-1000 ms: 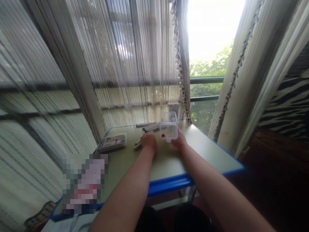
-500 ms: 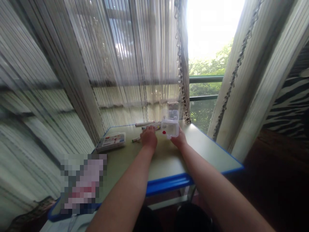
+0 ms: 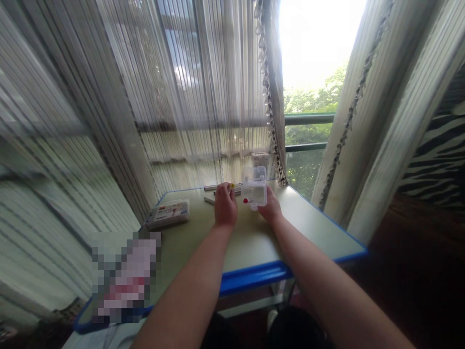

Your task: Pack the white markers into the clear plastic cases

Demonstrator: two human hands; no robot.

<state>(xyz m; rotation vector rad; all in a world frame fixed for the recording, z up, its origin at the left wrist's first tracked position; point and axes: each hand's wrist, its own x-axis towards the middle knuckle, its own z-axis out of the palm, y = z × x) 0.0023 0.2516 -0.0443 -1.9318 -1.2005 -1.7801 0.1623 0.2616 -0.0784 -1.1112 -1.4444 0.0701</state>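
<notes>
My right hand (image 3: 271, 206) grips a small clear plastic box (image 3: 258, 195) from its right side. The box is tilted toward me with its lid (image 3: 254, 173) swung up at the back, and a red round end (image 3: 245, 200), likely of a marker, shows in its lower left corner. Just left of the box, my left hand (image 3: 225, 206) is closed in a pinch on a marker (image 3: 232, 185) whose yellow end sticks out by the fingertips. Loose markers (image 3: 210, 187) lie on the table behind and beside my left hand, partly hidden by it.
The pale table (image 3: 312, 228) has a blue edge. At its left lies a flat case (image 3: 169, 213) with a printed lid, and nearer me a pixelated patch (image 3: 127, 276). A small box (image 3: 260, 157) stands at the back before the sheer curtains (image 3: 189, 97).
My left hand has risen from the loose markers with one marker in its fingers, the yellow end now showing. The clear box has shifted slightly left in my right hand.
</notes>
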